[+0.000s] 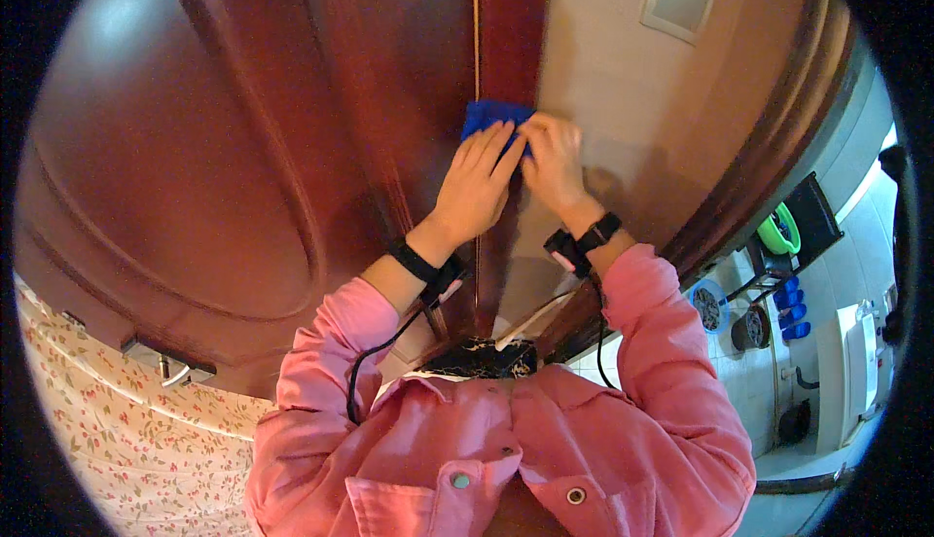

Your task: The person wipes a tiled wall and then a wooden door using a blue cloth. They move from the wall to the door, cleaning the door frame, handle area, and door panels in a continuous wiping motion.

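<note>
A folded blue cloth (499, 111) lies against the dark red wooden door frame (511, 33), over the seam beside the door (241, 99). My left hand (474, 187) presses on its lower part, with the fingers laid together over it. At the cloth's right edge, my right hand (553, 161) has its fingers bent and holds the fabric near the wall (606, 77). The two hands touch or nearly touch at the fingertips. What the fingers cover of the cloth is hidden.
A light switch (678, 3) is on the wall at upper right. At left a door handle (171, 371) juts out near a floral curtain (131, 449). Through the doorway at right are a green basin (779, 229), a blue basin (709, 306), a dark bucket (750, 329) and blue slippers (794, 312).
</note>
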A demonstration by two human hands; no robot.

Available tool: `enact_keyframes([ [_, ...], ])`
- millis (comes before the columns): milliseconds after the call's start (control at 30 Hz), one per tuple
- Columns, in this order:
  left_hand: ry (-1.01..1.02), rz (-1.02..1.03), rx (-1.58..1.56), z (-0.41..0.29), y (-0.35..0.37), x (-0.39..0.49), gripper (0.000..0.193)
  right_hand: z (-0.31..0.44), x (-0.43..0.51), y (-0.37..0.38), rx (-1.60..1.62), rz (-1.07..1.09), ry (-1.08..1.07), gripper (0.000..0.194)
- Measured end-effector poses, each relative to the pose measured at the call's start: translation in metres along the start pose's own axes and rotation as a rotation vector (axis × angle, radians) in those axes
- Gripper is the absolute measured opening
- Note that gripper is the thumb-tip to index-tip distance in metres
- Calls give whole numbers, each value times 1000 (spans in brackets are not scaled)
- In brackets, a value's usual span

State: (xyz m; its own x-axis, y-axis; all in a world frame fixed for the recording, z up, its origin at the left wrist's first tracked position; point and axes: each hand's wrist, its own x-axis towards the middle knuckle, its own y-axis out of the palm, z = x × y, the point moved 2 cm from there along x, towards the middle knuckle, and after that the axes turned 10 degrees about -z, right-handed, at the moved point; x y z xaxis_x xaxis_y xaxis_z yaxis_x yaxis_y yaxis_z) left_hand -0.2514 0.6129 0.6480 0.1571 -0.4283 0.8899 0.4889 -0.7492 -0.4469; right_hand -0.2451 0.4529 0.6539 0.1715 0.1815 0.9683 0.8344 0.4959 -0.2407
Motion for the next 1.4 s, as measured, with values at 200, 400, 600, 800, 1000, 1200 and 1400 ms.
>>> enact_keyframes([
  [200, -30, -104, 7, 16, -10, 11, 62, 16, 20, 26, 50, -103, 66, 38],
  [400, -147, 118, -31, 15, -12, -71, 59, 54, -54, 57, 196, 66, 20, 30],
  [600, -116, -80, 97, 54, -46, -30, 64, 45, 28, 79, 182, -80, -73, 34],
  [800, -209, -146, 217, 72, -30, -31, 68, 33, 30, 112, 266, -138, -18, 41],
  [1000, -183, -103, 183, 79, -22, -62, 57, 40, -12, 135, 421, -82, -105, 43],
  [1200, -168, -225, 329, 135, -13, 1, 57, 4, 65, 170, 347, -255, -76, 42],
  [1400, -137, -161, 362, 165, -26, -52, 55, 34, 21, 215, 365, -85, -74, 45],
])
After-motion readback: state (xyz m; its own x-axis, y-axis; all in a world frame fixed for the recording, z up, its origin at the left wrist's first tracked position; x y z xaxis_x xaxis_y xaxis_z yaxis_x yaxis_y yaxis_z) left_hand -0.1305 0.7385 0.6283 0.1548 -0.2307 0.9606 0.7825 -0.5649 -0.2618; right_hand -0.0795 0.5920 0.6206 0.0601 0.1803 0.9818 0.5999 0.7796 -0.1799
